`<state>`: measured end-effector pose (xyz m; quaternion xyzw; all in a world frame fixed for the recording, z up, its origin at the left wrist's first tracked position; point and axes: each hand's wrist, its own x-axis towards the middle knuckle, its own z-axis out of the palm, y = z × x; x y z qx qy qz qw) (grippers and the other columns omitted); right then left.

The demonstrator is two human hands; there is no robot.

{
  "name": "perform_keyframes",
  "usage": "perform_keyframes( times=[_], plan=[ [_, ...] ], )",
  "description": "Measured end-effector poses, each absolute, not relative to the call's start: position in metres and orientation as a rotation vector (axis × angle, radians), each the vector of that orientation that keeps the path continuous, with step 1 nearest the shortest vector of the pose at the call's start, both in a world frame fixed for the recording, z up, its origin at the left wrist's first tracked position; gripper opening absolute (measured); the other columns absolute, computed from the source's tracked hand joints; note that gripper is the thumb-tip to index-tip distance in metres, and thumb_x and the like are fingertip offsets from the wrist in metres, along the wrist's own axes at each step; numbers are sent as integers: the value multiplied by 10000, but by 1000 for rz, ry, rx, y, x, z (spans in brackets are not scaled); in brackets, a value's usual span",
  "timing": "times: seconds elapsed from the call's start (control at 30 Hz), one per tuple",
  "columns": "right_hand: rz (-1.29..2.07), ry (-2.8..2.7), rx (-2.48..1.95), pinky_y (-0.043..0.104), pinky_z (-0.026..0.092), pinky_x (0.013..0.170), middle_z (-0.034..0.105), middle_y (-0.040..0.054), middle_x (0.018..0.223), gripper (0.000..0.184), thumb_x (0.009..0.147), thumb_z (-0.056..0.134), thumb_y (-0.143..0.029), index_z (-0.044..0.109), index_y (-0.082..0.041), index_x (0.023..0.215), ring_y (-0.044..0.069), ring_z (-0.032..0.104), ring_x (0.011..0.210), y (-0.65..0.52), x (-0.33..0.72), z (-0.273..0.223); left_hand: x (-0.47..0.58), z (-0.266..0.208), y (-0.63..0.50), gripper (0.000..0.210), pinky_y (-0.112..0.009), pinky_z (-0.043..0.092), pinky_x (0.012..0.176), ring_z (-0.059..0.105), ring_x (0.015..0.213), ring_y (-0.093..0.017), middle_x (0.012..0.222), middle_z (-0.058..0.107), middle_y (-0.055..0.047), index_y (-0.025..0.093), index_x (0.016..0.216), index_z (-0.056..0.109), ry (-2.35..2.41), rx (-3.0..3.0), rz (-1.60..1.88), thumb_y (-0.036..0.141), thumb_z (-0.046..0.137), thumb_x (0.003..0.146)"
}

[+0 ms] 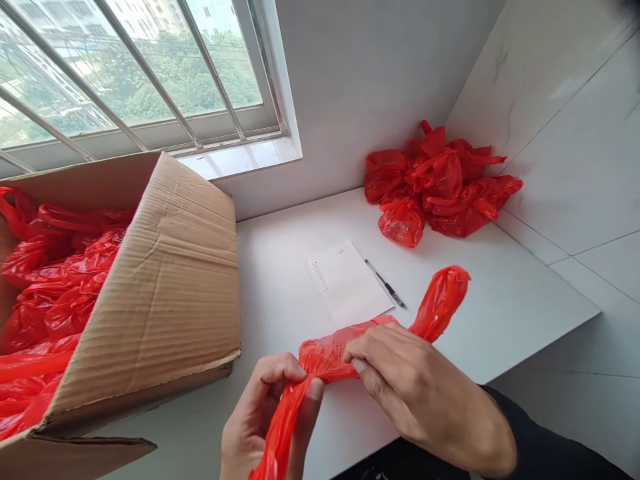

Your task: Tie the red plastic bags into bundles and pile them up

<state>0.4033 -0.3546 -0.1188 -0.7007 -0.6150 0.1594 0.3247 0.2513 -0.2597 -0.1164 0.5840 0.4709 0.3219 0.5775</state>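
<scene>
Indoors, white table against wall, near barred window; left hand, right hand both pinching red bag

Worktop: bare strip, passable between bag heap and right hand.
Bag heap: blocks the back corner.
Cardboard box: its side walls off the left; the top is open.
Paper, pen: flat, passable above.
Held bag: bars the near edge of the paper.
Window bars: only narrow gaps.
</scene>
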Motion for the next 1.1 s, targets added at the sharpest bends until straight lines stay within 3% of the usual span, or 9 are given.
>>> perform_keyframes(
  times=[0.1, 0.33, 0.43, 0.53, 0.63, 0.77, 0.87, 1.0, 1.1],
  plan=[
    [363, -1621, -1846, 395, 474, 819, 598, 15, 933, 137, 1006, 433, -169, 565, -203, 1013, 178, 547, 859, -359, 405, -121, 244, -127, -254, 272, -180, 518, 699, 608, 789, -152, 840, 636, -2, 238, 831, 644, 1129, 1370, 662, 474, 764, 768],
    [277, -1720, -1920, 388, 464, 777, 587, 26, 903, 137, 972, 490, -128, 599, -205, 1002, 199, 539, 829, -365, 403, -123, 237, -143, -248, 197, -259, 566, 825, 664, 947, -216, 986, 704, -34, 267, 925, 753, 1005, 1369, 836, 379, 783, 766],
    [263, -1742, -1955, 407, 473, 754, 583, 22, 816, 198, 957, 452, -75, 610, -190, 927, 194, 524, 732, -365, 402, -125, 239, -135, -251, 237, -288, 581, 752, 676, 814, -204, 951, 715, -41, 265, 942, 745, 1016, 1382, 809, 437, 758, 779],
    [255, -1747, -1948, 403, 480, 712, 600, 25, 804, 198, 942, 461, -64, 612, -187, 902, 202, 539, 719, -366, 401, -123, 242, -123, -255, 469, -280, 558, 646, 623, 657, -168, 819, 667, -2, 296, 1145, 665, 1194, 1479, 655, 513, 765, 742],
    [363, -1771, -1902, 368, 490, 662, 626, 15, 807, 174, 952, 480, -103, 620, -197, 910, 199, 575, 719, -367, 399, -120, 245, -116, -258, 553, -271, 539, 640, 603, 648, -171, 717, 610, 26, 309, 1220, 616, 1243, 1545, 551, 554, 745, 742],
    [624, -1782, -1923, 360, 543, 651, 672, 15, 847, 255, 1012, 394, -204, 647, -214, 990, 197, 652, 721, -366, 396, -118, 247, -116, -257, 278, -278, 561, 734, 669, 807, -214, 881, 704, -37, 248, 955, 713, 1037, 1503, 617, 474, 720, 795],
    [690, -1742, -2082, 409, 584, 641, 711, 70, 989, 355, 1015, 307, -208, 640, -187, 1137, 240, 707, 761, -363, 396, -122, 246, -120, -257, 239, -275, 551, 769, 666, 853, -222, 921, 717, -46, 238, 949, 716, 999, 1368, 651, 423, 731, 799],
    [602, -1667, -2268, 485, 621, 752, 596, 179, 1365, 493, 1006, 356, -240, 387, -117, 1483, 304, 722, 929, -354, 398, -132, 242, -125, -258, 269, -286, 529, 816, 632, 923, -232, 978, 695, -61, 229, 974, 707, 947, 1175, 517, 413, 752, 783],
    [571, -1630, -2339, 494, 628, 730, 542, 229, 1401, 680, 965, 510, -332, 241, -91, 1541, 308, 718, 879, -348, 400, -137, 244, -126, -261, 217, -249, 504, 781, 592, 879, -197, 926, 651, -48, 230, 936, 683, 893, 1047, 490, 417, 707, 827]
  ],
)
